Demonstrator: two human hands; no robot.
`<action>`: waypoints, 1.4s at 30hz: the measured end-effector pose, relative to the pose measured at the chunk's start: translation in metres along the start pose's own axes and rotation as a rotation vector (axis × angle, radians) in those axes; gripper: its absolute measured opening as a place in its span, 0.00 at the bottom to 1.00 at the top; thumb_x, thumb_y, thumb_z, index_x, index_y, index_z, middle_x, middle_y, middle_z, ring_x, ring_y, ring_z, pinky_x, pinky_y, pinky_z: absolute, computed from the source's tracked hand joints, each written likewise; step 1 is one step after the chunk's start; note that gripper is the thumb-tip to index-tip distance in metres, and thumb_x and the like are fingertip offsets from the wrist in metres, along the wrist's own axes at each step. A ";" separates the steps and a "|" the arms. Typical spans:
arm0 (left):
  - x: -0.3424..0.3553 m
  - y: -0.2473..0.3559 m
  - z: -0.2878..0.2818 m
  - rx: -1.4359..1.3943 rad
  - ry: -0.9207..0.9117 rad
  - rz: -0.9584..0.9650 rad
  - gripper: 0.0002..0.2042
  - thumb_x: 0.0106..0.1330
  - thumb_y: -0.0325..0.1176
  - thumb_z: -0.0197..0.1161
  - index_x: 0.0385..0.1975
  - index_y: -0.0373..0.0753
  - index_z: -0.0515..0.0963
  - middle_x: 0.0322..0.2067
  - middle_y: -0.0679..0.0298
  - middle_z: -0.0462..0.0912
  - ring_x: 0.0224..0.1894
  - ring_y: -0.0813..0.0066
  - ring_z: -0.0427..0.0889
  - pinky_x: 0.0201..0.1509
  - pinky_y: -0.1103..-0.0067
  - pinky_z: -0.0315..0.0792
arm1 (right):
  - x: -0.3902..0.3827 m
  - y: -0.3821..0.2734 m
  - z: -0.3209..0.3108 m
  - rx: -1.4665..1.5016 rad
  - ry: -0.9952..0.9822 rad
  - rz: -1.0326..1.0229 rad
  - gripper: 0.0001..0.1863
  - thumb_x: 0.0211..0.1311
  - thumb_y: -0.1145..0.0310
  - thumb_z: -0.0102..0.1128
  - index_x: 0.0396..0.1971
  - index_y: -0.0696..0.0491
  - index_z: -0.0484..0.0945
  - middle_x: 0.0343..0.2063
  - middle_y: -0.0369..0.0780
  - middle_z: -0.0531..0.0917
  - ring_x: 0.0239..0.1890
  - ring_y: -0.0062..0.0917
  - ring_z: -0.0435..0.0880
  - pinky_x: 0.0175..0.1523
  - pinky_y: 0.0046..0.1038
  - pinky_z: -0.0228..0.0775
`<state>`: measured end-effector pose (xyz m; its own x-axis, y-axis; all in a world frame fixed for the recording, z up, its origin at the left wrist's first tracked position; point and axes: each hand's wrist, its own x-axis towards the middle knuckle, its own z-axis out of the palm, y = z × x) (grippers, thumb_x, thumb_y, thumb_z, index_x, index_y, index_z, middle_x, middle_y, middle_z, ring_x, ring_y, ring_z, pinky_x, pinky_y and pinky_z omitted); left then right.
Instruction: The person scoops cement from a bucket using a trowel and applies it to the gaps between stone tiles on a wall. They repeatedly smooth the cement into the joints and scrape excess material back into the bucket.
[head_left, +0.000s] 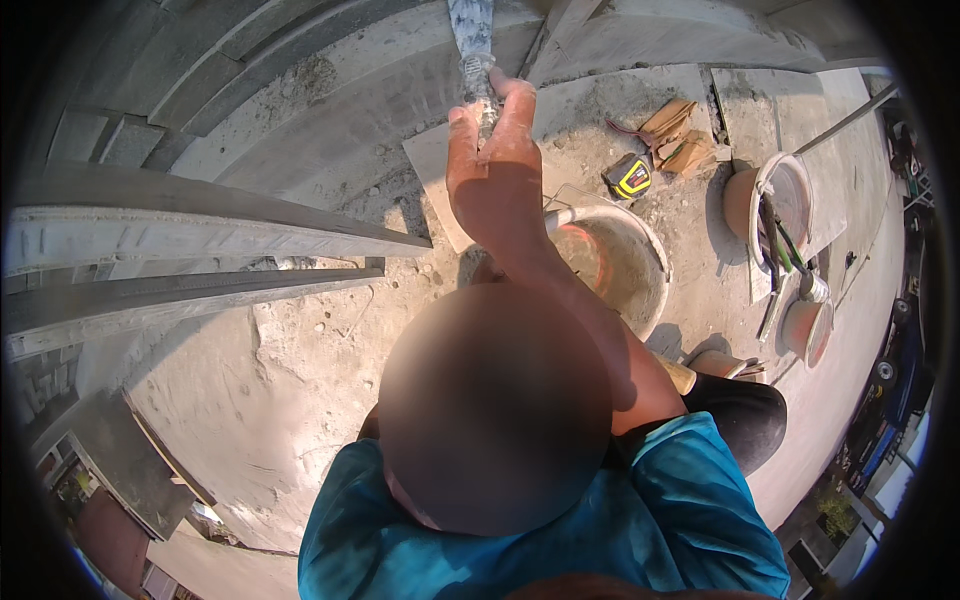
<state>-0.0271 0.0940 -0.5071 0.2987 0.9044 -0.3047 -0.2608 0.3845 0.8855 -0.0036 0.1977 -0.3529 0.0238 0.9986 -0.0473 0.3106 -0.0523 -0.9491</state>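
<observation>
My right hand (pixel 493 165) is raised at the top middle, closed on the handle of a plaster-smeared putty knife (pixel 472 28), whose blade points up along the pale, curved wall step (pixel 350 95). Below that arm sits a large bucket (pixel 635 270) with grey residue and an orange mark inside. A sliver of skin (pixel 485 268) behind my right wrist may be my left hand, its fingers hidden. A yellow-and-black tape measure (pixel 629 177) lies beside a tan leather pouch (pixel 670 125) on the dusty ground.
Two long metal bars (pixel 200 220) reach in from the left. At right stand a bucket (pixel 745 200) holding tools and a pole, and smaller buckets (pixel 808 330). A board (pixel 130 460) lies at lower left. A dark vehicle (pixel 880 400) is at the far right edge.
</observation>
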 end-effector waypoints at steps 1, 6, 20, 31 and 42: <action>0.002 0.000 0.001 -0.002 -0.011 -0.005 0.28 0.59 0.20 0.57 0.64 0.29 0.70 0.54 0.57 0.80 0.56 0.71 0.79 0.60 0.77 0.72 | 0.001 -0.001 -0.004 -0.018 0.009 0.072 0.22 0.73 0.65 0.54 0.61 0.57 0.64 0.25 0.50 0.82 0.29 0.42 0.84 0.42 0.39 0.74; 0.000 0.011 0.008 -0.052 -0.006 -0.070 0.28 0.58 0.19 0.56 0.63 0.28 0.70 0.53 0.57 0.81 0.54 0.71 0.80 0.59 0.77 0.72 | -0.008 0.015 -0.004 0.069 0.026 -0.106 0.22 0.73 0.64 0.56 0.61 0.55 0.64 0.26 0.48 0.82 0.30 0.36 0.84 0.41 0.37 0.73; -0.025 0.079 0.001 -0.212 0.209 -0.044 0.29 0.51 0.16 0.52 0.58 0.26 0.74 0.47 0.54 0.83 0.46 0.71 0.83 0.54 0.79 0.76 | -0.117 0.206 -0.313 -0.700 0.598 0.195 0.18 0.65 0.68 0.52 0.54 0.53 0.75 0.31 0.47 0.80 0.33 0.35 0.82 0.44 0.35 0.74; -0.009 0.104 -0.018 0.258 0.427 0.366 0.35 0.50 0.19 0.51 0.66 0.25 0.69 0.64 0.50 0.74 0.63 0.67 0.76 0.51 0.78 0.80 | -0.080 0.158 -0.260 -0.481 -0.207 0.214 0.29 0.73 0.40 0.51 0.51 0.53 0.77 0.43 0.41 0.83 0.50 0.27 0.80 0.55 0.33 0.72; -0.018 0.087 0.004 0.249 0.588 0.426 0.22 0.57 0.21 0.54 0.54 0.26 0.76 0.45 0.58 0.82 0.44 0.73 0.80 0.54 0.79 0.72 | -0.078 0.094 -0.172 -0.826 -0.561 -0.210 0.23 0.74 0.55 0.49 0.58 0.57 0.72 0.35 0.56 0.84 0.34 0.51 0.85 0.40 0.50 0.77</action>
<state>-0.0515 0.1099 -0.4232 -0.3374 0.9413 0.0062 -0.0088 -0.0097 0.9999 0.1871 0.1130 -0.3852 -0.4896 0.8368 -0.2449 0.8208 0.3476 -0.4533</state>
